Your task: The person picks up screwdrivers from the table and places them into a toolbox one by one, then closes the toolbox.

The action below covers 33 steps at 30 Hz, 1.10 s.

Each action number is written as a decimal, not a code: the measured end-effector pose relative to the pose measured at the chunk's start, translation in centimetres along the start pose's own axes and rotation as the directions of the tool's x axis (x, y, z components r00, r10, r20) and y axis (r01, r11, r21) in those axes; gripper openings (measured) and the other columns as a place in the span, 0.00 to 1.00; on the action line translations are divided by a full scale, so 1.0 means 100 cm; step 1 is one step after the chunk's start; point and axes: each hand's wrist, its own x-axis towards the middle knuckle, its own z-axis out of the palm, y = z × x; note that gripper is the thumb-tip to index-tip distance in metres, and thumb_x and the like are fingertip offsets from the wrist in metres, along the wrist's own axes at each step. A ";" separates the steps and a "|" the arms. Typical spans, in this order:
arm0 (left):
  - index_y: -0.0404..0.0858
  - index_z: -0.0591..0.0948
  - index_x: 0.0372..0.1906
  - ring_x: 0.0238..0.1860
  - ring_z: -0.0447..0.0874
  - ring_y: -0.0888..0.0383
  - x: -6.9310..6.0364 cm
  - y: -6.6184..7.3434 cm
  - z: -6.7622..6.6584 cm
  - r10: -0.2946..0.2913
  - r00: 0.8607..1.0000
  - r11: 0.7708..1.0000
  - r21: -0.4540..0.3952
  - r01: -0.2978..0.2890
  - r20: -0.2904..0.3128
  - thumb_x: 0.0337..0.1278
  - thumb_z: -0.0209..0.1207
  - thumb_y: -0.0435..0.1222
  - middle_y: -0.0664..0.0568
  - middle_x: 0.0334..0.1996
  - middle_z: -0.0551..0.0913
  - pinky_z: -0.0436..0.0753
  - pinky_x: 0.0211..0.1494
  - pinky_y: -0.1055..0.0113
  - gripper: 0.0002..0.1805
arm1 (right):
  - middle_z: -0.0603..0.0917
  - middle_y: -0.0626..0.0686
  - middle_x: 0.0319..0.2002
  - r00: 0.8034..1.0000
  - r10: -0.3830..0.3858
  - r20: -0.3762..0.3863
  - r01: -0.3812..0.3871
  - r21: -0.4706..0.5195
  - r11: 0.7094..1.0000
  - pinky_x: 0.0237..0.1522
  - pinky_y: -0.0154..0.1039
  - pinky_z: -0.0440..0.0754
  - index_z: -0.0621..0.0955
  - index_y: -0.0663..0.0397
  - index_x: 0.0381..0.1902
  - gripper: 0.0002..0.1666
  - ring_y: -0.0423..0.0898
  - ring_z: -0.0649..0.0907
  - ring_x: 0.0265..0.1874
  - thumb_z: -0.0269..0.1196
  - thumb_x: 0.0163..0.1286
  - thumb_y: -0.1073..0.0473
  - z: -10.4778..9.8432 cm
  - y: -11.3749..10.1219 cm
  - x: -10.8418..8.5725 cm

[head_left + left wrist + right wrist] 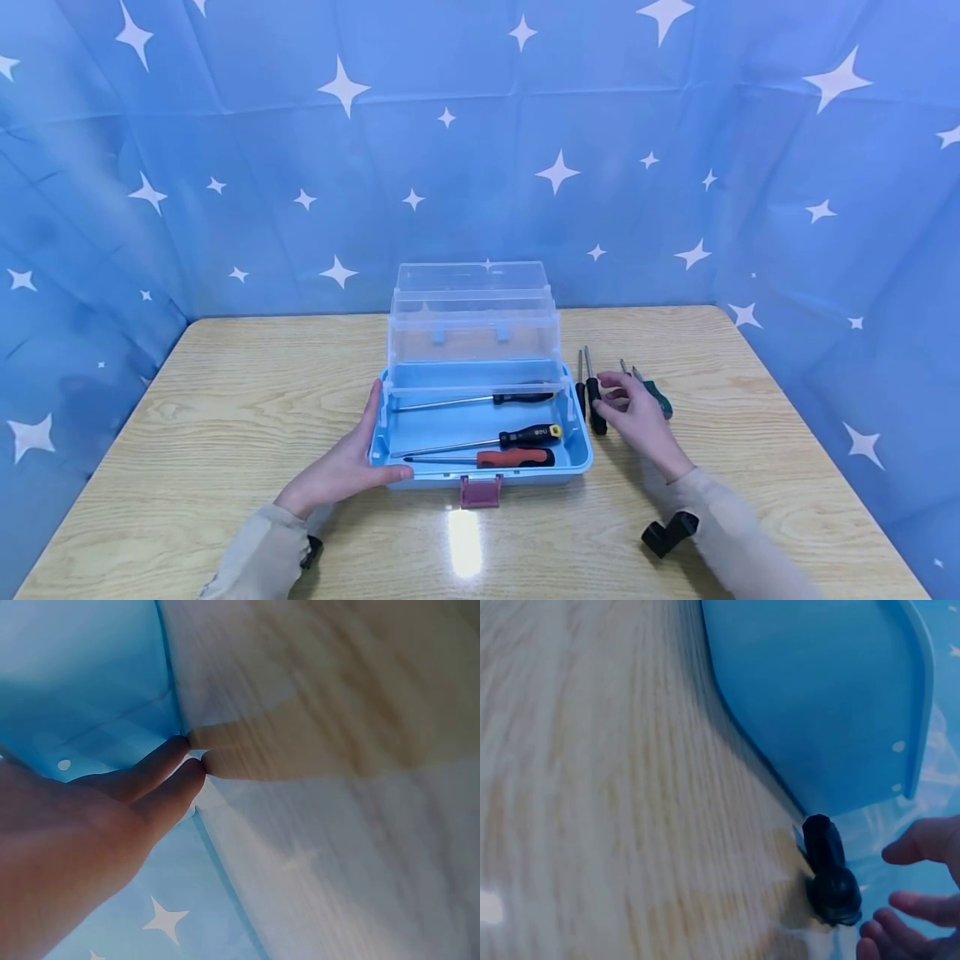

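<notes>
A light-blue toolbox [573,467] stands on the table with its clear lid [474,325] raised. Inside lie a red-handled screwdriver [517,457], a black-handled screwdriver with a yellow end [528,435], and another black-handled screwdriver [517,398] partly behind the lid. My left hand [345,467] touches the box's left side with straight fingers, its thumb on the front rim. Right of the box, my right hand [641,421] hovers beside a black-handled screwdriver [596,408], thumb and fingers apart and nothing between them. A second black-handled screwdriver [580,392] lies between that one and the box.
A green-handled screwdriver [660,400] lies behind my right hand, with another thin shaft [623,365] next to it, its handle hidden. A purple latch [480,492] hangs at the box's front. A blue star-patterned curtain [480,167] surrounds the wooden table [225,400].
</notes>
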 end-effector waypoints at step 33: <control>0.51 0.24 0.74 0.73 0.32 0.37 0.000 -0.002 -0.001 0.009 1.000 1.000 -0.027 -0.009 0.008 0.52 0.70 0.40 0.42 0.76 0.29 0.44 0.67 0.36 0.67 | 0.79 0.67 0.45 0.999 0.039 -0.004 -0.039 -0.145 0.989 0.44 0.52 0.76 0.73 0.72 0.59 0.28 0.59 0.79 0.42 0.65 0.61 0.67 0.006 0.010 0.011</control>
